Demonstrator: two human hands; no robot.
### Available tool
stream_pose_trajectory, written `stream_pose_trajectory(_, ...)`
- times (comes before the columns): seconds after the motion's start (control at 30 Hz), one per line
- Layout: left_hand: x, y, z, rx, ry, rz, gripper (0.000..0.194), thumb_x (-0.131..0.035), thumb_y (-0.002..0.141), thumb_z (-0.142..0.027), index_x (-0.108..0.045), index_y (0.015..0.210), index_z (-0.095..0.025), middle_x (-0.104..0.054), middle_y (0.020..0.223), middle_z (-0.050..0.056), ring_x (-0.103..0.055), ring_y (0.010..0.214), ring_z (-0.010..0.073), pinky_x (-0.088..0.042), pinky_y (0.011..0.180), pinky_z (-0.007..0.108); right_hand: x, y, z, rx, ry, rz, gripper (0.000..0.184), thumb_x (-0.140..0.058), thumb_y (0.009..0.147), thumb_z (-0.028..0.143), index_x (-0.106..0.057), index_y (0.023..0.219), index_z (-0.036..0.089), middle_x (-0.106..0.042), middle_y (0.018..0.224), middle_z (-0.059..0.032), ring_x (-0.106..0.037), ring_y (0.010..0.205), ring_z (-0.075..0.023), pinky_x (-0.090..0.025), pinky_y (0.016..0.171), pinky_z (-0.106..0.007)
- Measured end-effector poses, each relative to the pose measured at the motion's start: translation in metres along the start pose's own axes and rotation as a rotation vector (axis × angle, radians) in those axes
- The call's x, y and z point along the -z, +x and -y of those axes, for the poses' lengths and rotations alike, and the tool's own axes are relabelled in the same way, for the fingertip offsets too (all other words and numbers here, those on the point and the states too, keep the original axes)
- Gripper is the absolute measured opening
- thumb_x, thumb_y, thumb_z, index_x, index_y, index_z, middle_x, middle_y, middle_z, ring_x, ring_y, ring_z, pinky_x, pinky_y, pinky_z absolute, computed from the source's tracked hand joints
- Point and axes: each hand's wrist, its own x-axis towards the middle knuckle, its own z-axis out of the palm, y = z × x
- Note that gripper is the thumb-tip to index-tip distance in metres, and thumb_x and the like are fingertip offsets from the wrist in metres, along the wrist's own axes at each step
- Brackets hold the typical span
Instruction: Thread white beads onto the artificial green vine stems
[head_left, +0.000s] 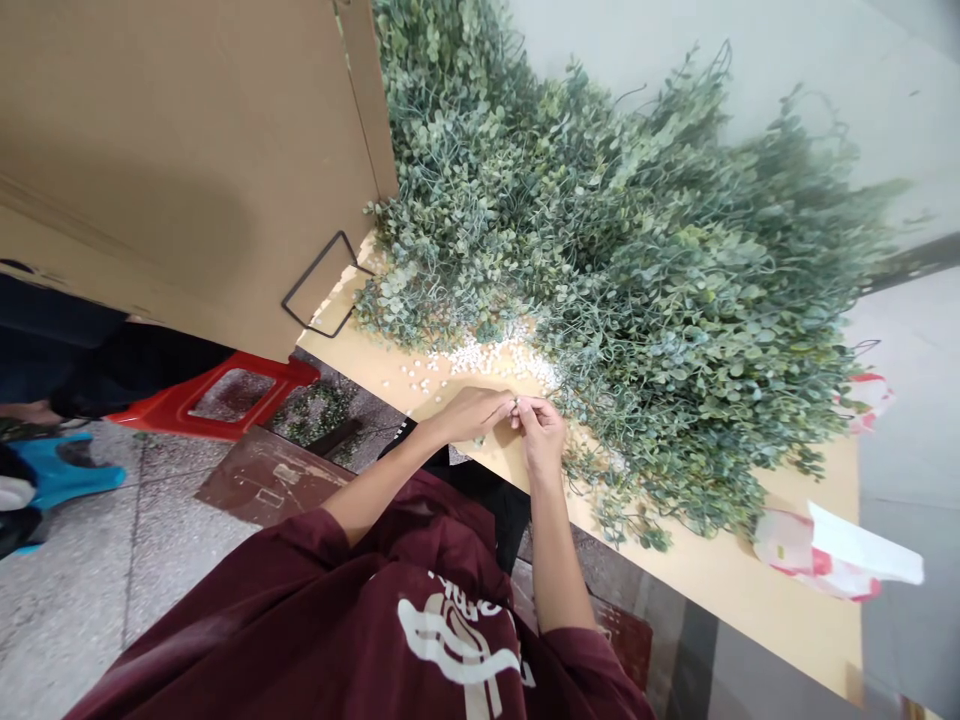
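Note:
My left hand (pixel 476 412) and my right hand (pixel 543 432) meet over the near edge of the table (pixel 780 610). The fingertips of both are pinched together around something too small to make out. Just beyond the hands lies a scatter of small white pieces (pixel 480 357), like beads or little caps. Behind and to the right rises a large heap of artificial green leafy stems (pixel 645 260), whose front sprigs come close to my right hand.
A big cardboard box (pixel 187 150) stands at the left, with a black wire frame (pixel 328 285) by its corner. Red-and-white plastic packaging (pixel 795 550) lies at the right end. Below are a red stool (pixel 225 395), a blue stool (pixel 71 472) and part of another person (pixel 75 350).

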Motion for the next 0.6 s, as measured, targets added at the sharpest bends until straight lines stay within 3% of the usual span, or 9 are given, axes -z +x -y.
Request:
stream_pose_trajectory(0.2,0.000,-0.001,0.000,0.035,-0.050,-0.030,0.035,-0.027,0.101,-0.037,-0.055,0.089,-0.019,-0.063,0.079,0.003,-0.058,0.072,0.0172,-0.037,0.067,0.026,-0.002,-0.006,0.003,0.103,-0.180,0.028,0.022,-0.061,0.085,0.039,-0.072,0.094,0.022,-0.061,0.075,-0.0001,-0.054,0.062,-0.0117,-0.047,0.065,-0.027)
stream_pose_trajectory(0.37,0.004,-0.002,-0.003,0.169,-0.242,-0.238,0.040,-0.026,0.101,-0.043,-0.053,0.087,-0.018,-0.058,0.075,0.001,-0.055,0.070,0.0144,-0.038,0.069,0.024,0.002,-0.009,0.006,0.109,-0.303,0.061,0.041,-0.054,0.089,0.041,-0.062,0.124,0.021,-0.063,0.083,-0.0027,-0.057,0.067,-0.0134,-0.049,0.068,-0.029)
stream_pose_trajectory(0.5,0.007,-0.004,-0.005,0.283,-0.363,-0.407,0.037,-0.027,0.101,-0.044,-0.053,0.094,-0.018,-0.059,0.081,0.002,-0.057,0.078,0.0149,-0.042,0.075,0.025,0.012,-0.009,0.016,0.230,-0.532,-0.022,0.034,-0.051,0.090,0.041,-0.068,0.108,0.017,-0.064,0.093,-0.0082,-0.059,0.079,-0.0171,-0.048,0.074,-0.030)
stream_pose_trajectory(0.6,0.008,-0.005,-0.005,0.267,-0.392,-0.417,0.029,-0.033,0.100,-0.038,-0.053,0.103,-0.018,-0.061,0.095,0.005,-0.058,0.089,0.0168,-0.044,0.082,0.028,0.021,-0.008,0.025,0.197,-0.743,0.100,0.031,-0.051,0.090,0.041,-0.067,0.105,0.018,-0.064,0.084,-0.0057,-0.057,0.072,-0.0169,-0.045,0.069,-0.029)
